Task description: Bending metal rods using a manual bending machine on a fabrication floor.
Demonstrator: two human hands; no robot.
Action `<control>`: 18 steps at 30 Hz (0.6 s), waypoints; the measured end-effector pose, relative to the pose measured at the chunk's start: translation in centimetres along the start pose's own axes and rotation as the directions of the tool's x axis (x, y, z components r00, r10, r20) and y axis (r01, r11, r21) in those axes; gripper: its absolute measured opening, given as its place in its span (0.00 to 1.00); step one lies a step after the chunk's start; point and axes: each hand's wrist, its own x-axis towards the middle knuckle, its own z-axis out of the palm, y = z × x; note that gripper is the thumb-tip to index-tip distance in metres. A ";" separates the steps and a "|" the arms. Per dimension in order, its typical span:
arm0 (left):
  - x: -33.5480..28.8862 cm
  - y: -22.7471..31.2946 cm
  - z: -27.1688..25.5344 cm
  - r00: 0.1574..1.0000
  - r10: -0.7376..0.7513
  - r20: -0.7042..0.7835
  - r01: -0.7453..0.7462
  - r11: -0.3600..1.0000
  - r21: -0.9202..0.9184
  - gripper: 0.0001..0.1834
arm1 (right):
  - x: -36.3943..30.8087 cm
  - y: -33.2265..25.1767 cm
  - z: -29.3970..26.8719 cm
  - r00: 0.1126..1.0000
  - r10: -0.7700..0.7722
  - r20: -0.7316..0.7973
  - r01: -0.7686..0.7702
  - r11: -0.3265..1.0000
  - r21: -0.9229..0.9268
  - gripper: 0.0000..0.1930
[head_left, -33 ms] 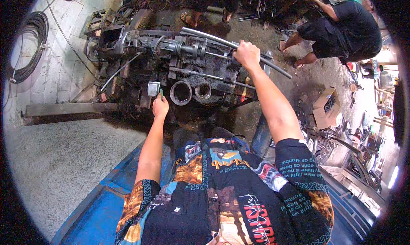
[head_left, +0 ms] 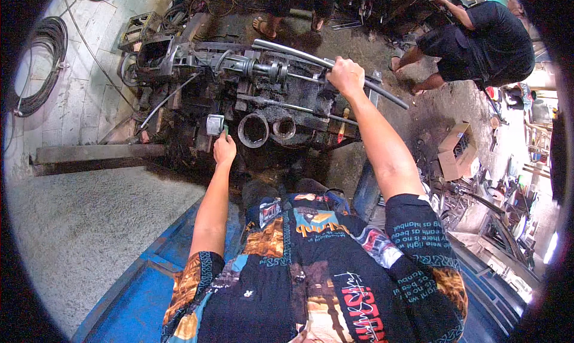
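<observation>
A greasy metal machine (head_left: 311, 98) lies across the space in front of me, with a shaft and thick collars (head_left: 272, 71) along its top. My right hand (head_left: 345, 78) is closed round a long grey metal bar (head_left: 293, 52) that slants over the machine's far side. My left hand (head_left: 224, 149) is closed at the near side, fingertips at a small dark green piece (head_left: 225, 130) whose kind I cannot make out. Just beyond it sits a square silvery block (head_left: 215, 124). Two round metal rings (head_left: 253, 130) stand to the right of that hand.
A screwdriver with an orange handle (head_left: 342, 127) lies at the machine's right. Another person in black (head_left: 490, 44) bends over at the far right; someone's sandalled feet (head_left: 266, 27) show beyond the machine. A cardboard box (head_left: 457, 154), a coiled cable (head_left: 42, 65) and a beam (head_left: 98, 154) lie around.
</observation>
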 end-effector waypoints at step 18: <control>-0.4 1.2 -0.3 0.999 -0.047 0.018 0.047 0.999 0.006 0.22 | 0.1 0.4 0.1 0.999 0.028 0.031 -0.027 1.000 -0.008 0.16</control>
